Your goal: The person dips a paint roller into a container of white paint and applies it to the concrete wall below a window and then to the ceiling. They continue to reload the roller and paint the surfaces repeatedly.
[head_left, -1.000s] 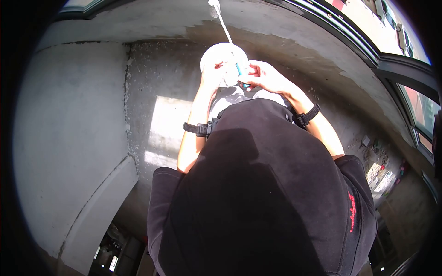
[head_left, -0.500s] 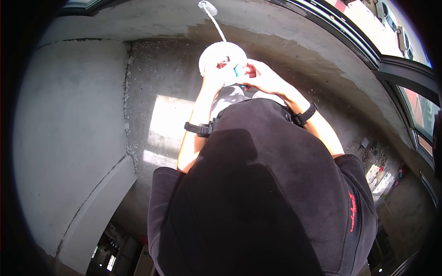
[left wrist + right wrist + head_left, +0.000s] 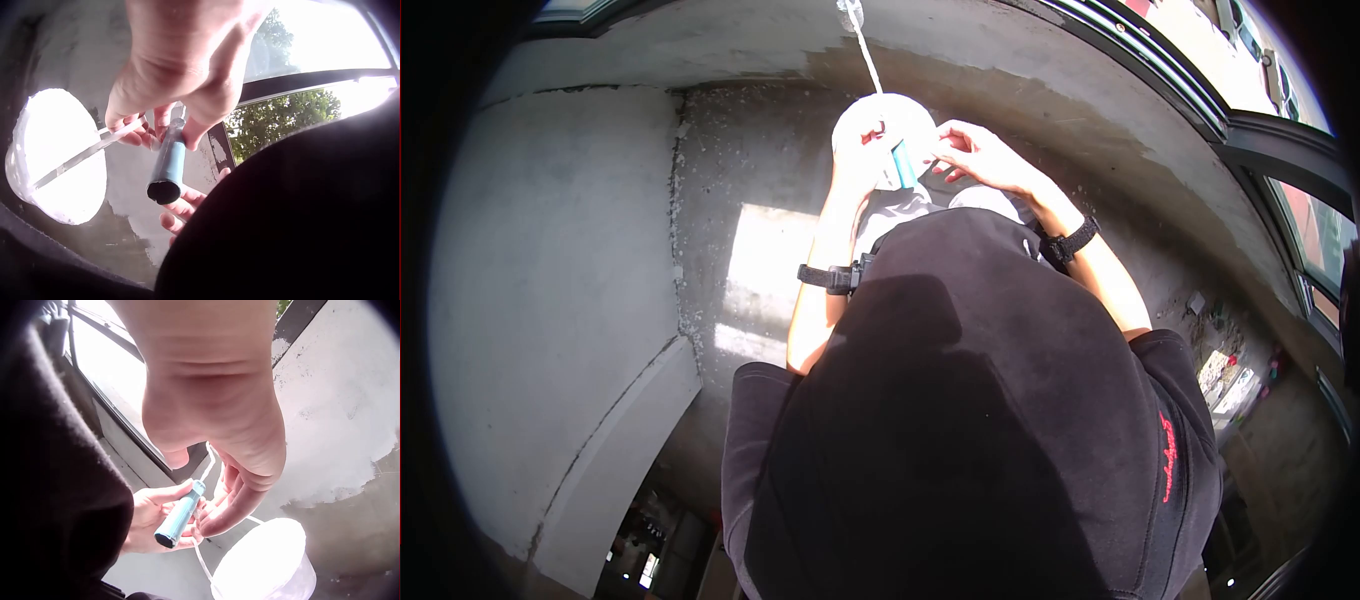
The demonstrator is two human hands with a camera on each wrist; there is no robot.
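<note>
My left hand (image 3: pixel 856 158) pinches a blue tube (image 3: pixel 903 165) with a dark end. In the left wrist view that hand (image 3: pixel 181 69) has thumb and fingers round the top of the tube (image 3: pixel 167 169), and a pale strip (image 3: pixel 87 152) runs from its fingers across a white round object (image 3: pixel 62 156). My right hand (image 3: pixel 985 158) is just right of the tube, apart from it. Its fingers are bent beside a white cord (image 3: pixel 209 459) in the right wrist view, thumb apart from them; whether they touch the cord is unclear. The white object (image 3: pixel 262 556) is overexposed.
A white cord (image 3: pixel 867 60) stretches from the round object up to a whitish lump (image 3: pixel 850 14). Grey walls (image 3: pixel 560 250) stand on the left, a window frame (image 3: pixel 1270 150) at the right. Loose debris (image 3: pixel 1225 370) lies at the lower right.
My right hand has moved slightly away from the tube, its fingers looser. More of the tube shows beside my left hand. The cord's far end has shifted about.
</note>
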